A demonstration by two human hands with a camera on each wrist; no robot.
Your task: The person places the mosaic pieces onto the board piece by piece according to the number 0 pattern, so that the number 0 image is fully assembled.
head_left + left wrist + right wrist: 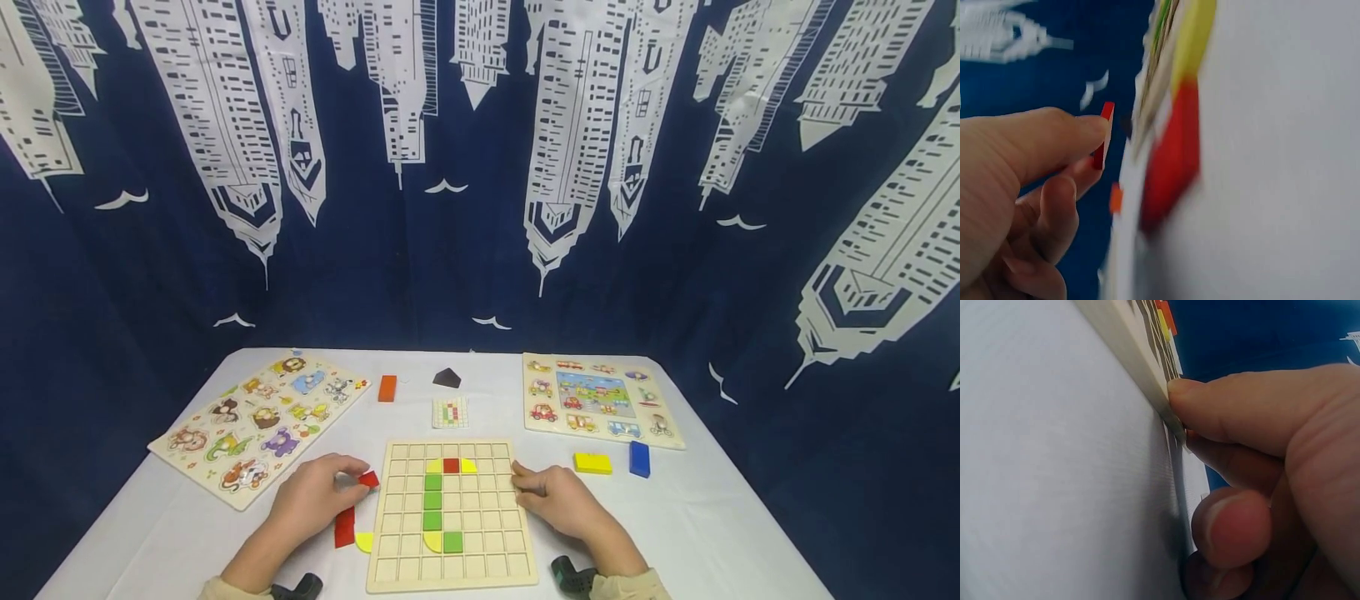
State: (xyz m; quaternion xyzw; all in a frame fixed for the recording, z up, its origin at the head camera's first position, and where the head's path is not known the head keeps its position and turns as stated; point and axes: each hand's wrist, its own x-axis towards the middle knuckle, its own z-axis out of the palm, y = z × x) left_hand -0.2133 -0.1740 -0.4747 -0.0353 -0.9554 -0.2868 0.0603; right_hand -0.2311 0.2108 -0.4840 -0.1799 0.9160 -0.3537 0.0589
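My left hand (318, 496) pinches a red square tile (369, 479) between thumb and finger, just left of the wooden grid board (498, 567). In the left wrist view that tile (1104, 134) is held edge-on, clear of the table. My right hand (558, 496) grips the board's right edge, with the thumb (1194, 400) on the rim. On the board, green squares (432, 501), a red square (451, 466) and yellow quarter-round tiles (468, 466) form a C-like shape. Red tiles (344, 527) and a yellow quarter-round (363, 542) lie beside the board, below my left hand.
A small pattern card (450, 412) lies behind the board, near an orange block (387, 388) and a black pentagon piece (447, 378). An animal puzzle (243, 492) lies left, a vehicle puzzle (540, 421) right. Yellow (592, 463) and blue blocks (639, 459) sit beyond my right hand.
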